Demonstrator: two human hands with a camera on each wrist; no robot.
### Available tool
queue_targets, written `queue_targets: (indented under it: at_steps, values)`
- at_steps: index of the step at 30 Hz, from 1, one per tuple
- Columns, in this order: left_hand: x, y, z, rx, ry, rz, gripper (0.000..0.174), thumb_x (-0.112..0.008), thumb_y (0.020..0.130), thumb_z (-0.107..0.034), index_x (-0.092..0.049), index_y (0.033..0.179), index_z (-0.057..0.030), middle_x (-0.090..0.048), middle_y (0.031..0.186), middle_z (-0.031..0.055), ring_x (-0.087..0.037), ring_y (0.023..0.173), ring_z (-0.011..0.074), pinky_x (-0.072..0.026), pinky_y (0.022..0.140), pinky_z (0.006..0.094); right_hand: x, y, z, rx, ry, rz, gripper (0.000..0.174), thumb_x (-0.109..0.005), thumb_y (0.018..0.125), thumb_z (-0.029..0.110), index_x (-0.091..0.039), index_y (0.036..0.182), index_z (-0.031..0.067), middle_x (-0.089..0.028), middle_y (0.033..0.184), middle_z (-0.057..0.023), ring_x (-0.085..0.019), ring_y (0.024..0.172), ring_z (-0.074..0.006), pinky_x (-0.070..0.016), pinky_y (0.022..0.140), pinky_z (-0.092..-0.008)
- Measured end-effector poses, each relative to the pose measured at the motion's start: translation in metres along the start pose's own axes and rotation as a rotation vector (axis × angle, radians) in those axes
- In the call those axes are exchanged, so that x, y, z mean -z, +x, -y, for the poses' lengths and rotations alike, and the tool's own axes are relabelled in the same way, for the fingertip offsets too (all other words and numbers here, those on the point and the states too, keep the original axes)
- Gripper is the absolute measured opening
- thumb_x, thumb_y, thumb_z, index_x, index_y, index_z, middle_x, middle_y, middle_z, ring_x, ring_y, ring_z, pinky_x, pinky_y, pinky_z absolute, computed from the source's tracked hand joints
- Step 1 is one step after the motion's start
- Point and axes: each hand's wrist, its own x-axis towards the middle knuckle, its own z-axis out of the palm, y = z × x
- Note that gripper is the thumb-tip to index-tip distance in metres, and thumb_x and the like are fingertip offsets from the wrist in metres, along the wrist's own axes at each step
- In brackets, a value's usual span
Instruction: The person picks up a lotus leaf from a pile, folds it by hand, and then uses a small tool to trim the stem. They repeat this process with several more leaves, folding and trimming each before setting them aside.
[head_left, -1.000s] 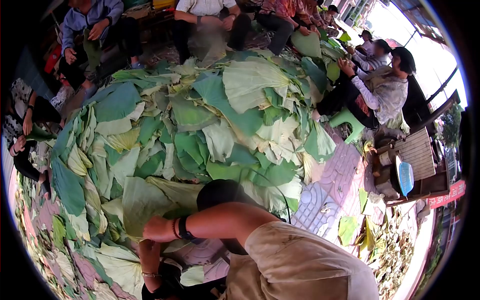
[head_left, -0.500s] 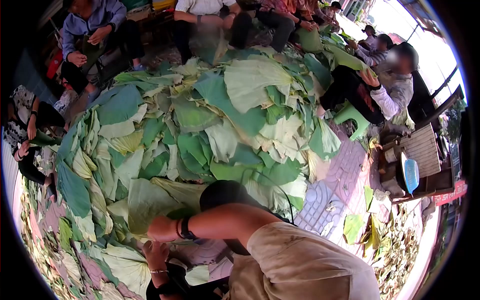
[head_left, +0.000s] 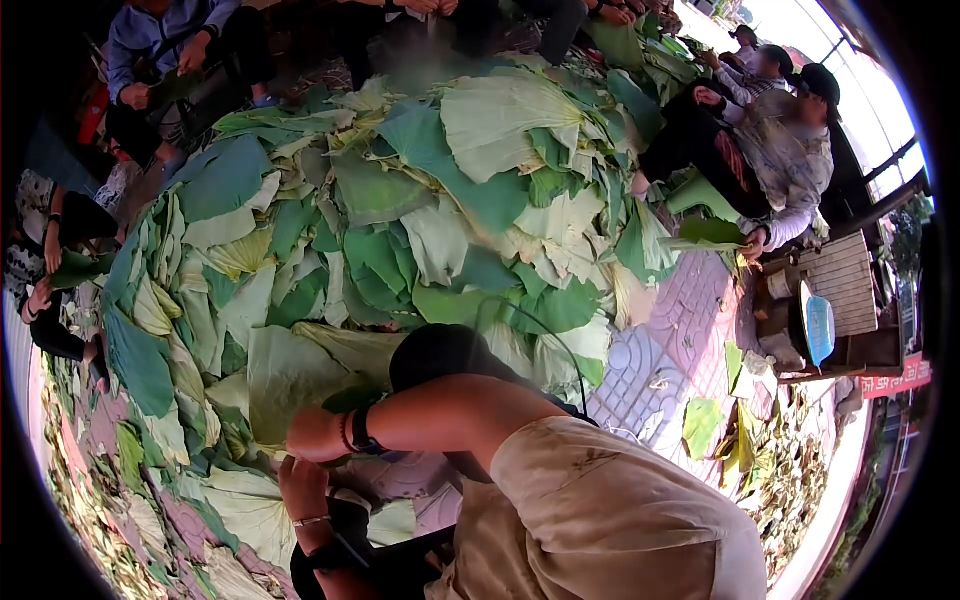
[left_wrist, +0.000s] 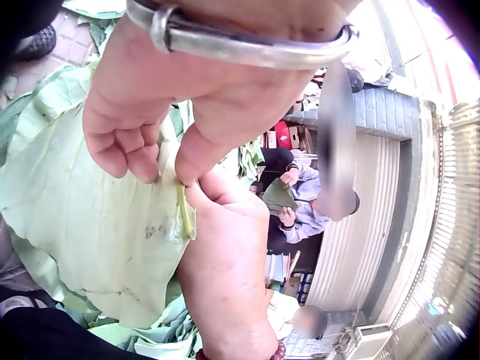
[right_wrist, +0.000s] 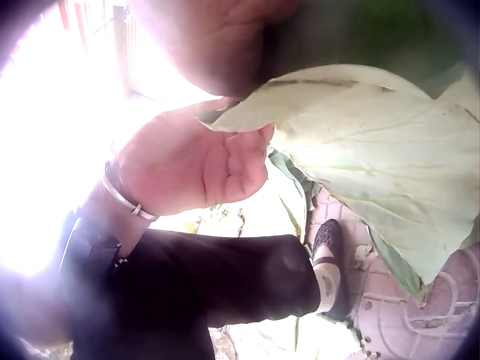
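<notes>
Head view: broad pale leaf spreads away from two hands that meet at its near edge

The right hand (head_left: pixel 316 434), with a dark watch and a red bead bracelet, lies over the near edge of the wide, flat, pale green leaf (head_left: pixel 285 378). The left hand (head_left: pixel 304 487), wearing a silver bangle (left_wrist: pixel 247 49), sits just below it in the frame, closer to the body. The right hand is thus the nearer to the leaf's broad part, which reaches out towards the large heap of green and yellowish leaves (head_left: pixel 370 190).

From the left wrist, the leaf fills the side beneath the left hand's bent fingers (left_wrist: pixel 142 161), its widest spread running off to the left of the frame. A short, thick yellow-green rib (left_wrist: pixel 186 214) stands almost upright there along the edge, just below the touching thumbs, so it lies roughly across the line of the leaf's spread.

The left hand's thumb and forefinger are together, pinching the leaf edge, its remaining fingers bent over the surface. The right hand's thumb and forefinger pinch the same edge beside them; its other fingers are too blurred in the right wrist view to read surely.
</notes>
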Motion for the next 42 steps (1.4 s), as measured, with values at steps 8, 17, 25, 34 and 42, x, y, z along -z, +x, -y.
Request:
queue_targets:
  at_steps: [8,17,25,34,42]
  values:
    - [-0.002,0.006,0.027,-0.128,0.306,-0.147,0.006,-0.059,0.069,-0.003,-0.059,0.074,-0.0027,-0.059,0.08,0.0138,-0.054,0.079,0.0346,-0.0445,0.069,0.0449,0.003,-0.003,0.001,0.028,-0.021,-0.038,0.012,-0.063,0.061,0.019,-0.068,0.063,0.0084,-0.062,0.059,-0.0102,-0.063,0.059,-0.0282,-0.0474,0.049,-0.0395]
    - [-0.03,0.008,-0.005,0.47,-0.407,-0.343,0.026,-0.066,0.08,-0.012,-0.051,0.099,-0.0007,-0.054,0.079,0.0031,-0.046,0.051,0.0092,-0.0404,0.045,0.0256,0.004,-0.004,0.001,0.009,-0.018,0.058,0.013,-0.061,0.065,0.017,-0.07,0.068,0.0086,-0.066,0.065,-0.0085,-0.065,0.064,-0.0257,-0.0486,0.052,-0.0389]
    - [-0.035,0.018,0.008,0.207,-0.411,-0.459,0.048,-0.06,0.086,-0.01,-0.034,0.124,0.0047,-0.053,0.101,0.0117,-0.055,0.085,0.0191,-0.0493,0.068,0.0316,-0.001,-0.005,0.006,-0.015,-0.019,-0.015,0.012,-0.06,0.066,0.017,-0.07,0.068,0.0093,-0.066,0.066,-0.0082,-0.065,0.065,-0.0259,-0.0492,0.054,-0.0388]
    - [-0.025,0.019,0.031,0.159,-0.079,-0.503,0.044,-0.059,0.089,-0.018,-0.039,0.119,0.0067,-0.05,0.108,0.016,-0.053,0.09,0.0215,-0.0464,0.079,0.0319,0.003,-0.002,0.004,-0.014,0.008,0.07,0.014,-0.06,0.069,0.018,-0.07,0.072,0.0085,-0.067,0.071,-0.009,-0.066,0.069,-0.0272,-0.0498,0.057,-0.0397]
    - [-0.028,0.012,0.003,0.012,0.423,-0.472,0.029,-0.062,0.086,-0.019,-0.043,0.092,0.0019,-0.055,0.086,0.0189,-0.055,0.082,0.0298,-0.0447,0.074,0.0415,0.01,-0.002,0.007,-0.057,0.018,0.118,0.015,-0.058,0.071,0.017,-0.07,0.07,0.0084,-0.067,0.072,-0.0092,-0.066,0.07,-0.0268,-0.0491,0.058,-0.0383]
